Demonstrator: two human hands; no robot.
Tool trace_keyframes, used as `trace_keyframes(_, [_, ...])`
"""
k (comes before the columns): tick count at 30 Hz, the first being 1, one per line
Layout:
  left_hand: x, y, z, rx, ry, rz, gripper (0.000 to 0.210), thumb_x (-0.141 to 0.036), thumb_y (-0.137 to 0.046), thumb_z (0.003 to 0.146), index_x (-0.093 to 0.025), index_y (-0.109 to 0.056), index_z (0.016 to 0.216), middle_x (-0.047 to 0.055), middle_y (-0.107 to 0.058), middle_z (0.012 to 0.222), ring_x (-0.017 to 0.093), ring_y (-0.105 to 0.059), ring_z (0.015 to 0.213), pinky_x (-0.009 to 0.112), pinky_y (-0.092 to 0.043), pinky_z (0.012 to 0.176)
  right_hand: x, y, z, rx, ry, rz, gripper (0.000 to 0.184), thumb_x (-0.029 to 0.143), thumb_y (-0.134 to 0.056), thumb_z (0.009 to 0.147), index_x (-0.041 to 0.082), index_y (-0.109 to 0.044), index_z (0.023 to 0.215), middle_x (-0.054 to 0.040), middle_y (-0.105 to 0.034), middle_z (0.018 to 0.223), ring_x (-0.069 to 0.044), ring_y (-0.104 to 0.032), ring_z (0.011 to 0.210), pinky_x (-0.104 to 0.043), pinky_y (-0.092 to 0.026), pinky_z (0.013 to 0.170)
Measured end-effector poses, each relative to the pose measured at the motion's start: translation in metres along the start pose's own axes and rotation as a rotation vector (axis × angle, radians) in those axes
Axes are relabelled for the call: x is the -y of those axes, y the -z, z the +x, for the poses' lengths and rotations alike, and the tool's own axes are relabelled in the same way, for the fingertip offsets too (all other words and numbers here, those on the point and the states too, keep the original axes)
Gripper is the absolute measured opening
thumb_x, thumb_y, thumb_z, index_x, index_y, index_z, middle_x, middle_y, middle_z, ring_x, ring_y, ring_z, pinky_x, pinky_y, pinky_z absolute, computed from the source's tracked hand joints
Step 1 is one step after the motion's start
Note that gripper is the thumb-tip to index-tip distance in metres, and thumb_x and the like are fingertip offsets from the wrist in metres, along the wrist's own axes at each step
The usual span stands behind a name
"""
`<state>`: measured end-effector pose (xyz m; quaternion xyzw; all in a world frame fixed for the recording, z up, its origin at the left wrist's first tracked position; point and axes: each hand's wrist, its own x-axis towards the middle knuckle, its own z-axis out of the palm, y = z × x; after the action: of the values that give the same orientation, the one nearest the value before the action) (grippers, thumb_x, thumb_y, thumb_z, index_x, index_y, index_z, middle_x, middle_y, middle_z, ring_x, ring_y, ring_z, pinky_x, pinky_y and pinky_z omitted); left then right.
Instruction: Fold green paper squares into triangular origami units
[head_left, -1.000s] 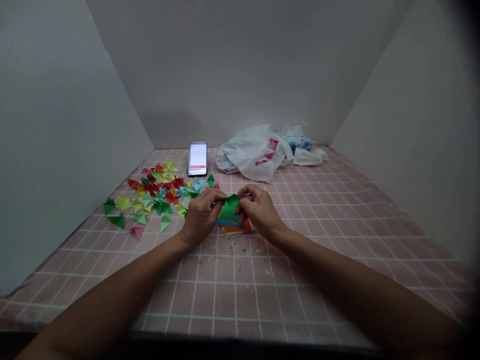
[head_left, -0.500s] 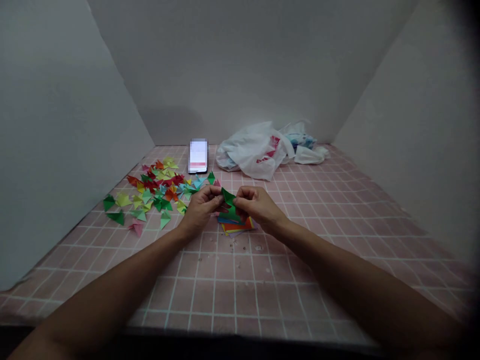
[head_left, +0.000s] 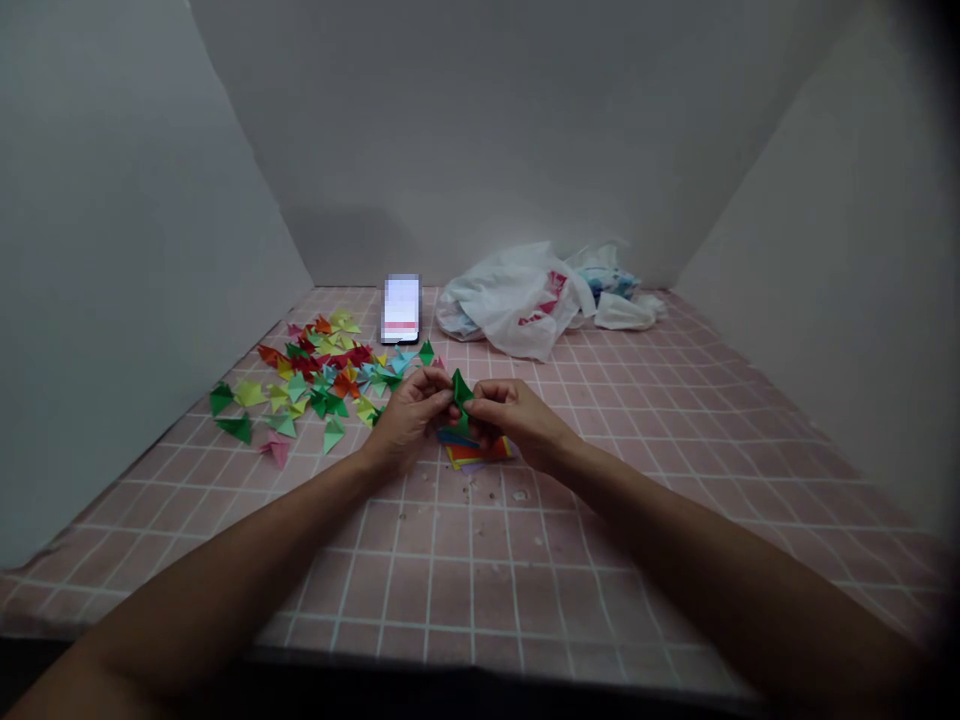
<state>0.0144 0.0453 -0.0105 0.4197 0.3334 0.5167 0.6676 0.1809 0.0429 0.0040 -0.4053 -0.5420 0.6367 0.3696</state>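
A small green piece of folded paper (head_left: 462,388) is pinched between my two hands, its pointed tip upward. My left hand (head_left: 415,412) grips its left side with thumb and fingers closed. On the other side my right hand (head_left: 516,415) holds it between thumb and forefinger. Just beneath the hands lies a stack of coloured paper sheets (head_left: 480,456), with orange, yellow and blue edges showing; the hands hide part of it. To the left of my left hand spreads a pile of folded paper pieces (head_left: 327,402) in green, yellow, red, pink and light blue.
A phone (head_left: 401,308) with a lit screen stands at the back. Right of it rests a crumpled white plastic bag (head_left: 510,300) with red print, beside another bag (head_left: 604,285). A pink checked cloth (head_left: 675,450) covers the table, with grey walls on three sides.
The green paper has been brought from a wider, flatter shape to a narrower one with its point up. Both hands stay on it, and the view has shifted slightly.
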Motion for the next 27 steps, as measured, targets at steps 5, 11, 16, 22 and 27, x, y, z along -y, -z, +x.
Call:
trace_keyframes(5, [0.0020, 0.0017, 0.0010, 0.000, 0.012, -0.031, 0.033, -0.023, -0.085, 0.069, -0.016, -0.061, 0.091, -0.003, -0.065, 0.079, 0.007, -0.061, 0.064, 0.019, -0.052, 0.062, -0.0002, -0.0003, 0.0002, -0.013, 0.025, 0.012, 0.021, 0.031, -0.065, 0.073, 0.019, -0.051, 0.062, 0.0030, -0.057, 0.052, -0.008, -0.050, 0.042, -0.021, -0.041, 0.043])
trace_keyframes(11, [0.0026, 0.0015, 0.0011, -0.007, 0.009, -0.018, 0.036, -0.022, -0.085, 0.066, -0.017, -0.060, 0.091, -0.004, -0.061, 0.077, 0.006, -0.058, 0.063, 0.018, -0.048, 0.060, -0.0004, -0.0033, -0.0017, -0.033, 0.067, -0.041, 0.024, 0.031, -0.064, 0.073, 0.020, -0.048, 0.059, 0.0047, -0.053, 0.049, -0.008, -0.047, 0.043, -0.021, -0.037, 0.043])
trace_keyframes(16, [0.0036, 0.0018, 0.0015, -0.005, -0.006, 0.004, 0.036, -0.021, -0.084, 0.065, -0.016, -0.058, 0.089, -0.005, -0.060, 0.078, 0.005, -0.055, 0.062, 0.016, -0.044, 0.058, -0.0025, -0.0056, -0.0025, -0.061, 0.129, -0.142, 0.024, 0.030, -0.061, 0.072, 0.021, -0.045, 0.057, 0.0054, -0.049, 0.048, -0.008, -0.044, 0.043, -0.021, -0.032, 0.043])
trace_keyframes(22, [0.0036, 0.0025, 0.0018, 0.013, -0.032, 0.043, 0.030, -0.021, -0.080, 0.068, -0.017, -0.057, 0.087, -0.005, -0.059, 0.070, 0.006, -0.054, 0.058, 0.017, -0.042, 0.057, 0.0005, -0.0046, -0.0030, -0.042, 0.151, -0.054, 0.029, 0.041, -0.060, 0.077, 0.020, -0.052, 0.060, 0.0032, -0.054, 0.052, -0.010, -0.051, 0.045, -0.023, -0.041, 0.046])
trace_keyframes(27, [0.0040, 0.0022, 0.0019, -0.001, -0.039, 0.044, 0.025, -0.019, -0.077, 0.070, -0.017, -0.058, 0.086, -0.005, -0.060, 0.069, 0.006, -0.054, 0.057, 0.018, -0.042, 0.056, -0.0007, -0.0023, -0.0010, -0.053, 0.138, 0.006, 0.030, 0.043, -0.065, 0.076, 0.020, -0.053, 0.062, 0.0032, -0.056, 0.052, -0.010, -0.052, 0.044, -0.022, -0.042, 0.045])
